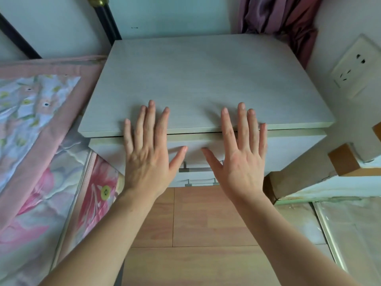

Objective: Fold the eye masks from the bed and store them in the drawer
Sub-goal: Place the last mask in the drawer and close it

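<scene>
A pale grey-white nightstand point(206, 79) stands in front of me with its top bare. Its upper drawer point(288, 147) sits almost flush under the top, with a metal bar handle point(195, 169) showing between my hands. A lower drawer handle point(201, 183) shows beneath it. My left hand point(148, 149) and my right hand point(241, 153) are spread flat, fingers apart, over the front edge of the top and the drawer front. Both hold nothing. No eye masks are in view.
The bed point(35, 141) with a pink floral quilt lies at the left, touching the nightstand. A wall socket point(354, 67) and cardboard-wrapped furniture point(309, 178) are at the right. A purple curtain point(282, 19) hangs behind. Wooden floor point(195, 234) lies below.
</scene>
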